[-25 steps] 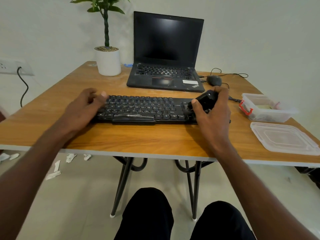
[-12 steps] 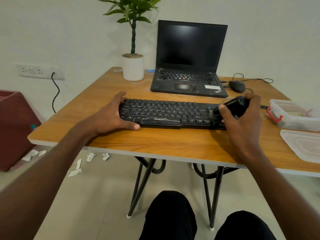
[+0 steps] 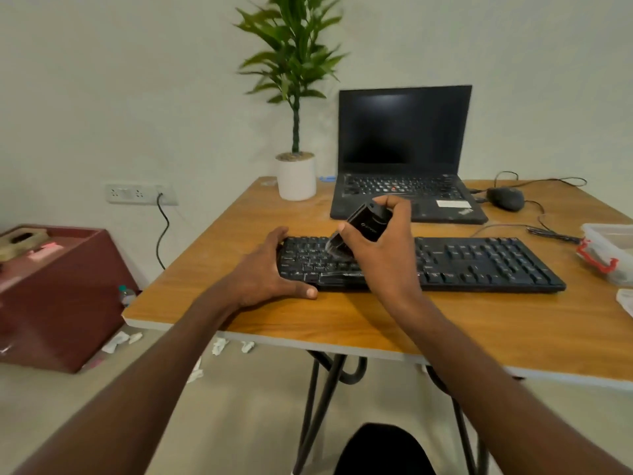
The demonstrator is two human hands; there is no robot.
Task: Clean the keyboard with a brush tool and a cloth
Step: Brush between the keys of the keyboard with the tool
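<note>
You're brushing: R hand [image 3: 380, 258] grips brush tool [image 3: 363, 225], bristles on keyboard [image 3: 479, 262] left keys, L hand [image 3: 270, 272] clasps its left end; next sweep rightward w/ light strokes.

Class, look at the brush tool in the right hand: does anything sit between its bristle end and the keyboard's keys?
Nothing visible does. The right hand holds the brush tool tilted down, its bristles at the left part of the keyboard; the left hand grips the keyboard's left end.
</note>
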